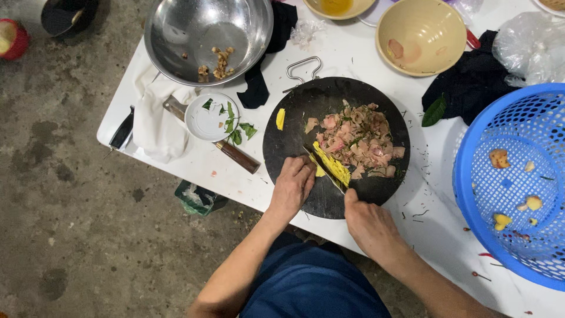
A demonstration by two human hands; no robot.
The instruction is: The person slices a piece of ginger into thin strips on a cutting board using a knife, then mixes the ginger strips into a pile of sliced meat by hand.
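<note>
Landmark: round black cutting board [294, 126], lying on a white table [365, 59].

Left hand [292, 187]: at the near edge of the board, fingers curled down, fingertips pressing the near end of a strip of yellow food [331, 164]. Not a closed fist; a bent-finger hold-down.

Right hand [369, 227]: just off the near rim of the board, closed around the handle of a knife [325, 171]. The handle itself is hidden in the grip. The blade runs up and left across the board, alongside the yellow strip and touching it.

On the board: the yellow strip sits near the middle, partly cut into fine slivers. Beyond it, a heap of chopped pink meat [356, 141] with green flecks. One separate yellow piece [281, 118] lies on the left part of the board, apart from the rest.

Around the board:
- Left: small white dish [206, 123] with green leaves; a second knife with a wooden handle [235, 155] under it.
- Far left: steel bowl [209, 35] with a few brown scraps.
- Far right: cream bowl [421, 35].
- Right: blue plastic basket [512, 182] holding a few yellow pieces.
</note>
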